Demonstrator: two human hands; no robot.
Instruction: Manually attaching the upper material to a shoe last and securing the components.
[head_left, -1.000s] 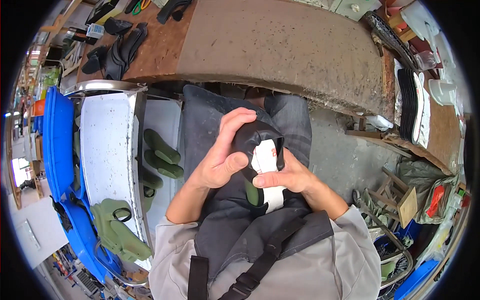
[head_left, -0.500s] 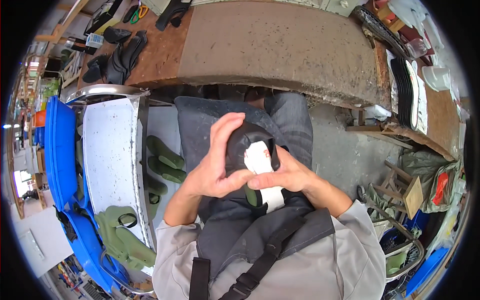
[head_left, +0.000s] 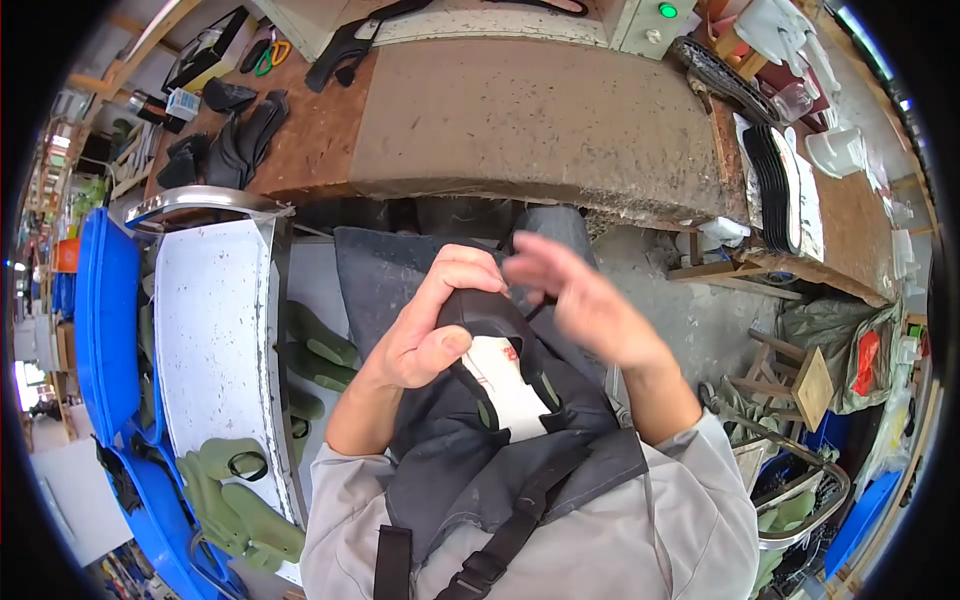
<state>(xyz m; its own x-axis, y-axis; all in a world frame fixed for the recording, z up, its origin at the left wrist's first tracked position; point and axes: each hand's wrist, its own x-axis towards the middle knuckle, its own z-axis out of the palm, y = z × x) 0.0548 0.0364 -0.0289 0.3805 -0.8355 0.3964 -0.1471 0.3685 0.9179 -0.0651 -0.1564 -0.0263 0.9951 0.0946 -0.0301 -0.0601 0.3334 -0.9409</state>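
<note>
A black shoe upper [head_left: 484,308] sits sole-up in my lap, toe away from me, with a pale insole [head_left: 505,388] facing up. Slivers of a green shoe last [head_left: 486,413] show along the insole's edges. My left hand [head_left: 425,325] is wrapped round the left side of the toe, its thumb beside the insole. Over the toe's right side, my right hand [head_left: 590,305] is raised and smeared by motion. Its fingers look stretched out toward the left hand's fingertips, and I see nothing in them.
A worn workbench [head_left: 540,115] spans the far side. Black leather pieces [head_left: 240,135] lie on its left, a stack of black sole-shaped pieces [head_left: 768,190] on its right. Green shoe lasts [head_left: 235,500] rest on a white board [head_left: 215,340] at my left, near blue bins [head_left: 108,315].
My right hand has let go of the insole and lifted up toward the toe. The left hand keeps its hold, and the shoe is slightly lower, with more of the insole showing.
</note>
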